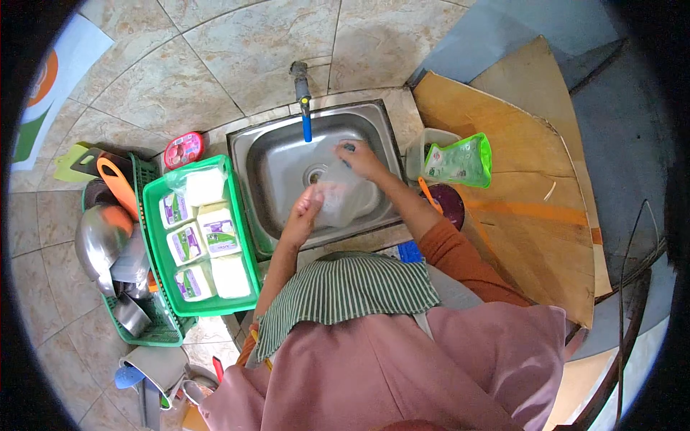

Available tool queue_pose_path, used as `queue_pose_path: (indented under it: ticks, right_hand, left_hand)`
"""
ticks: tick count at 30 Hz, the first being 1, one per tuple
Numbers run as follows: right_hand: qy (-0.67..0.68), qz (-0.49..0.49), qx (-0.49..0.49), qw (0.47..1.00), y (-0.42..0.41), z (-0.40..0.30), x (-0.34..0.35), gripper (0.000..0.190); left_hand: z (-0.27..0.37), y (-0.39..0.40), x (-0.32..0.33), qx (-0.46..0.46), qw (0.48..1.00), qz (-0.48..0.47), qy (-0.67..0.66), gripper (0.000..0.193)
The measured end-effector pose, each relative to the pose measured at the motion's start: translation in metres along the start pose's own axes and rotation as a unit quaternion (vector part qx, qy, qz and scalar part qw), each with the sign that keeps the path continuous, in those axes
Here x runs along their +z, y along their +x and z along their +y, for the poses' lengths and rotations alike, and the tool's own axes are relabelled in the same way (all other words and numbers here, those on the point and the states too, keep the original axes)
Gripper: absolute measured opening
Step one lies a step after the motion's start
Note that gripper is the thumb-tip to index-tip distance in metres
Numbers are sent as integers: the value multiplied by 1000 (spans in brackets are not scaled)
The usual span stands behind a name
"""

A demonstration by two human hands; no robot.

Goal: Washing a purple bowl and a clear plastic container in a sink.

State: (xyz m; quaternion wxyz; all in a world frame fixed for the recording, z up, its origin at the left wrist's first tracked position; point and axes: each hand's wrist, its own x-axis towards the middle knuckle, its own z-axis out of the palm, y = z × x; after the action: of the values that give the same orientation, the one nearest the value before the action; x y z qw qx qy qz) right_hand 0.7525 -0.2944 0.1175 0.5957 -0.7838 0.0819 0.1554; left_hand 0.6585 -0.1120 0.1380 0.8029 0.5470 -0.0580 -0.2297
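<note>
A translucent plastic container (pixel 345 198), blurred by motion, is over the stainless steel sink (pixel 269 161). My left hand (pixel 306 209) grips its left side, thumb uppermost. At its upper edge is my right hand (pixel 357 157), with a small dark thing (pixel 349 147) between the fingers, possibly a scouring pad. Below the container, a second pale plastic piece (pixel 369 198) shows in part; whether it is separate I cannot tell. The tap (pixel 303 99), with its blue spout, points down into the basin, and no running water can be made out.
Left of the sink, a green tray (pixel 245 253) carries several white labelled tubs (pixel 218 231). Beyond it stands a green basket (pixel 172 331) of kitchenware. On the right are a clear plastic tub (pixel 418 156), a green refill pouch (pixel 461 160), a dark red bowl (pixel 453 204) and cardboard (pixel 517 178).
</note>
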Motion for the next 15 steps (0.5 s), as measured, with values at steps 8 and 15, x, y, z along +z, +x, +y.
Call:
queue_pose_path:
  ticks: [8,15]
  right_hand:
    - [-98,-31,-255,962,-15,-10,20,21]
    - [-59,74,-297,950,-60,-2,52,21]
  left_hand:
    - [-6,15,-4,-13,988,77,-130,33]
    - [-46,22,-2,-47,889,265,-370,35]
